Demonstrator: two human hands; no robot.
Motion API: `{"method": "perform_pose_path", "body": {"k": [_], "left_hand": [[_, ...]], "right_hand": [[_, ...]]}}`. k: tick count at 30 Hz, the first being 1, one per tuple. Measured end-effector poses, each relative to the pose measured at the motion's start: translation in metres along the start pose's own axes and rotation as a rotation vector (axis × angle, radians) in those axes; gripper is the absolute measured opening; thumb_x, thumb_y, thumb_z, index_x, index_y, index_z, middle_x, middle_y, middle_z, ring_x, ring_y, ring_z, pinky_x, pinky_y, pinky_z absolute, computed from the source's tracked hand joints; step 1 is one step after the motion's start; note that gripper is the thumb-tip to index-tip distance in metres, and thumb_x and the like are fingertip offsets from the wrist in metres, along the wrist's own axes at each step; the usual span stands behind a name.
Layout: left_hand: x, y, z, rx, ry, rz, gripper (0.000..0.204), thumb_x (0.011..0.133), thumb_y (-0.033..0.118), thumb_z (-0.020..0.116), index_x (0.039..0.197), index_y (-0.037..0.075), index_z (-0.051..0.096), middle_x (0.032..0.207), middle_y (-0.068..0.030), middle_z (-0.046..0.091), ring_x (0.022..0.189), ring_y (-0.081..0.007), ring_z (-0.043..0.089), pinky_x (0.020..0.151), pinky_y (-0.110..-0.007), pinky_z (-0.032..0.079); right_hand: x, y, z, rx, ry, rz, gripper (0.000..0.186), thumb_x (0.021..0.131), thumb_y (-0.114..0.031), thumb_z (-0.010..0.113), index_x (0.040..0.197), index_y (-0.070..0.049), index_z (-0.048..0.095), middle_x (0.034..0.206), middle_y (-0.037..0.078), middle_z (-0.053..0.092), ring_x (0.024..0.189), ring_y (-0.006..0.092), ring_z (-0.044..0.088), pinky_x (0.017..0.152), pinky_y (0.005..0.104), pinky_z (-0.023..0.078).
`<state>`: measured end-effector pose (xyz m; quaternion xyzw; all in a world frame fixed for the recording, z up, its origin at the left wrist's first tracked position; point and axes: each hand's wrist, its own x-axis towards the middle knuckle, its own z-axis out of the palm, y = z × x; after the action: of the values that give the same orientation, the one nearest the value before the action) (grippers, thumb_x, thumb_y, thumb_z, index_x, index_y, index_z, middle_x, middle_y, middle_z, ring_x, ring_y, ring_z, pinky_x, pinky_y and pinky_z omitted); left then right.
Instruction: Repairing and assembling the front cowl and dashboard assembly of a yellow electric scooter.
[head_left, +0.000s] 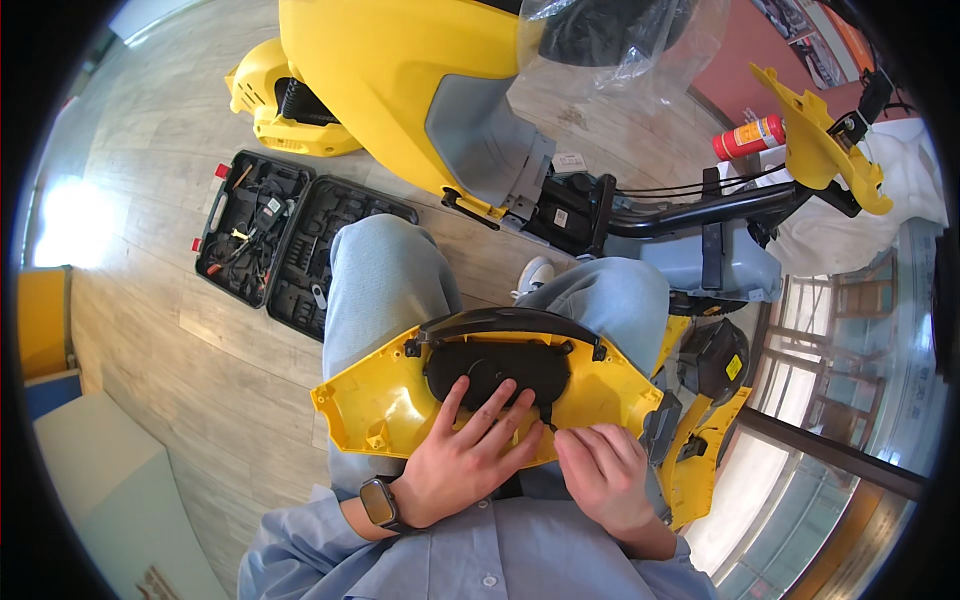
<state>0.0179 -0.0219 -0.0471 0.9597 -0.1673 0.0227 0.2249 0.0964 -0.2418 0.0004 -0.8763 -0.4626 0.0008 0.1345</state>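
Note:
A yellow scooter panel (pixel 400 390) lies across my lap, its hollow inner side facing up. Set in its middle is a black oval housing (pixel 470 366), with a curved black trim (pixel 500 322) along the far edge. My left hand (pixel 468 462) rests on the housing, fingers spread flat over its near part. Beside it, my right hand (pixel 606 474) is closed in a pinch at the panel's near edge. A thin black cable (pixel 546 412) leads from the housing down to those fingertips; its end is hidden there.
Ahead stands a partly stripped yellow scooter (pixel 390 70) with its black frame tube (pixel 690 215) bare. An open tool case (pixel 262 225) lies on the floor at left. More yellow panels (pixel 700 460) lie at right, and a red fire extinguisher (pixel 750 137) is farther back.

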Motion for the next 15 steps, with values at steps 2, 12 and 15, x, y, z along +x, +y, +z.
{"method": "perform_pose_path", "body": {"k": [2,12,15], "left_hand": [[0.000,0.000,-0.001,0.010,-0.007,0.008,0.038,0.099,0.029,0.065,0.136,0.023,0.070,0.155,-0.0079,0.062,0.153,-0.0293,0.052,0.125,-0.065,0.037],[0.001,0.000,0.000,-0.019,0.005,-0.001,0.037,0.099,0.030,0.066,0.135,0.022,0.070,0.154,-0.0085,0.064,0.152,-0.0300,0.054,0.124,-0.065,0.037],[0.001,0.000,-0.002,0.004,-0.028,-0.009,0.033,0.100,0.033,0.068,0.133,0.027,0.070,0.157,-0.0056,0.062,0.152,-0.0268,0.053,0.125,-0.064,0.036]], "right_hand": [[0.000,-0.001,-0.002,0.009,-0.006,0.016,0.029,0.087,-0.009,0.078,0.115,-0.002,0.074,0.103,0.008,0.075,0.094,0.0230,0.071,0.077,0.0350,0.057],[0.010,-0.003,-0.003,-0.161,-0.009,0.028,0.027,0.095,-0.028,0.085,0.086,-0.009,0.068,0.081,0.003,0.063,0.075,0.0229,0.061,0.063,0.0368,0.046],[0.010,0.002,0.004,-0.173,0.004,0.031,0.042,0.099,-0.041,0.080,0.078,-0.013,0.057,0.070,0.001,0.046,0.064,0.0196,0.046,0.058,0.0359,0.033]]}}
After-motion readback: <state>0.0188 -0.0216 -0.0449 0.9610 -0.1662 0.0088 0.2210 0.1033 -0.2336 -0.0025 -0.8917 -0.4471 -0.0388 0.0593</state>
